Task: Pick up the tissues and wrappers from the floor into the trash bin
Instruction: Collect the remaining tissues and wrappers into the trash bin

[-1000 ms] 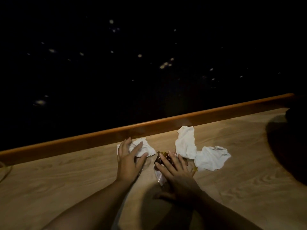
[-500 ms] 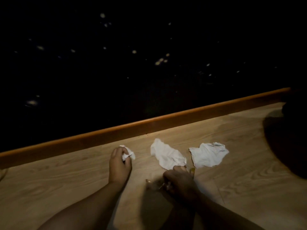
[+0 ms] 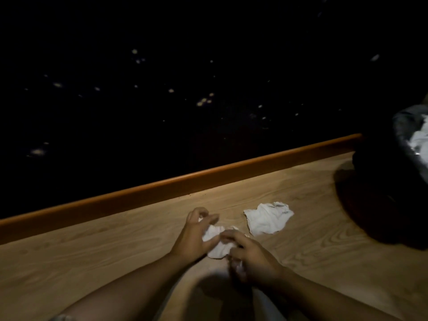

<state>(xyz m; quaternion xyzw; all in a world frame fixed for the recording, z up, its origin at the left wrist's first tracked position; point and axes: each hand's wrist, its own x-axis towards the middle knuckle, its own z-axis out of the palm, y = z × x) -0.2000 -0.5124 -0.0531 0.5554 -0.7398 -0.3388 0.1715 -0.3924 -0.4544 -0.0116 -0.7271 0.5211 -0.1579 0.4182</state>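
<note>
A crumpled white tissue (image 3: 216,245) lies between my two hands on the wooden floor. My left hand (image 3: 196,235) curls its fingers over the tissue's left part and also holds a small white wad. My right hand (image 3: 252,256) grips the tissue's right part, with a shiny wrapper scrap (image 3: 238,266) bunched under its fingers. A second white tissue (image 3: 268,218) lies flat on the floor just right of my hands, untouched. The dark trash bin (image 3: 382,181) stands at the right edge, with white tissues inside its black liner.
An orange-brown wooden skirting strip (image 3: 208,177) runs diagonally along the far edge of the floor. Behind it is a black wall with pale specks. The bin casts a dark shadow on the floor at right.
My left hand moved right from its own small tissue to the middle tissue. My right hand came up against that tissue too. The view swung right, bringing the bin's opening into sight.
</note>
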